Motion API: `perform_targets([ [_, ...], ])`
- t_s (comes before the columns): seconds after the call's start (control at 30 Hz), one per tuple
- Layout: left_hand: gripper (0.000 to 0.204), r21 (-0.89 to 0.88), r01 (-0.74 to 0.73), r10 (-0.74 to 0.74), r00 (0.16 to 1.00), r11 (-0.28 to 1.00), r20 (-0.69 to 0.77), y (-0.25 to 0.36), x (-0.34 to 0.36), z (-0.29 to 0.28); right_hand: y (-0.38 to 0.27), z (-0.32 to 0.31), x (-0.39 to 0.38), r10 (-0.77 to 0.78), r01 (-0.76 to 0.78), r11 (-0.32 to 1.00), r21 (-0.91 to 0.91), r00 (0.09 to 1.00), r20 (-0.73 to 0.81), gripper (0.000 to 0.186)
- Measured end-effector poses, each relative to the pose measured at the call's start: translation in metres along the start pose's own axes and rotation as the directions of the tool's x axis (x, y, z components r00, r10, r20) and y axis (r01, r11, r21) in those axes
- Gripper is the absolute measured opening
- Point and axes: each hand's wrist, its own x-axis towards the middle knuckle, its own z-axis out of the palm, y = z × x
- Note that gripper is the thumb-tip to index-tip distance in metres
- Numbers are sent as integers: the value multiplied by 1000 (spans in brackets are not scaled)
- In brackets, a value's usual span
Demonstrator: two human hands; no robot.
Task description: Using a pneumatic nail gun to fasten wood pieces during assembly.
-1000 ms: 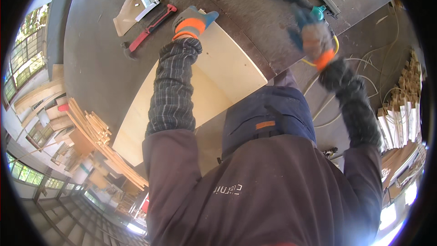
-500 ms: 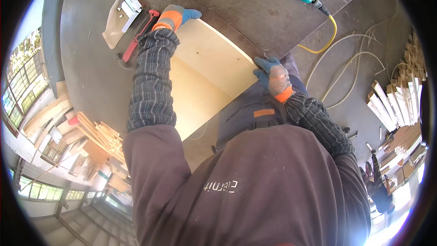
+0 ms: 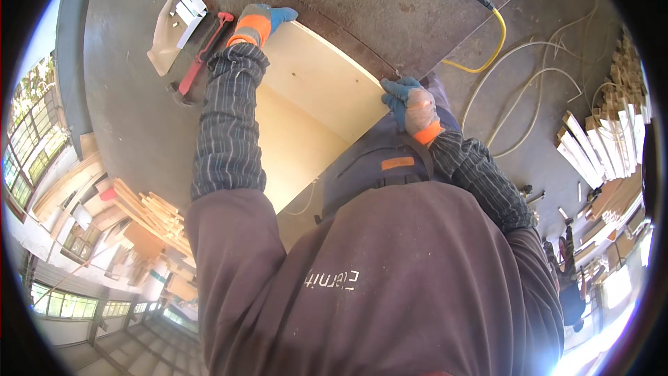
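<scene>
Gripping the joined boards by two corners of one edge, at the near side of the worktop.
Held with the left hand at the far corner and the right hand at the nearer one. Could slip off the worktop or twist at the seam if pulled unevenly; could also knock the hammer near the left hand. Slanting far left to near right along the held edge; hard to judge the long axis, partly hidden behind the left forearm.

Gloves at 11 and 2 o'clock: grey, blue fingers, orange cuffs. Dark striped oversleeves. Brownish-mauve top, white lettering at 6. Navy waistwear, orange patch.
</scene>
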Motion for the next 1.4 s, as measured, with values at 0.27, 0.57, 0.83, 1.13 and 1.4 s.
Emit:
perform_targets([
  [0.27,70,3,-95,95,994,996,-48,-8,7,3,-3,-5,-3,-263,282,836,-470,959,107,25],
  [0.57,67,-40,38,-39,998,998,-44,14,-5,7,-13,-17,0,-240,330,677,-657,944,227,32],
  [0.83,69,-232,33,-72,984,972,-162,-4,-13,18,-176,-29,86,-717,450,-87,-889,591,369,66],
  [1.13,68,-156,3,-12,998,988,-59,9,-23,4,-194,-61,214,-570,147,-258,-955,775,273,69],
  [1.4,54,-55,-187,162,939,981,-302,-7,-9,25,-210,-47,110,-298,230,354,-906,947,124,43],
])
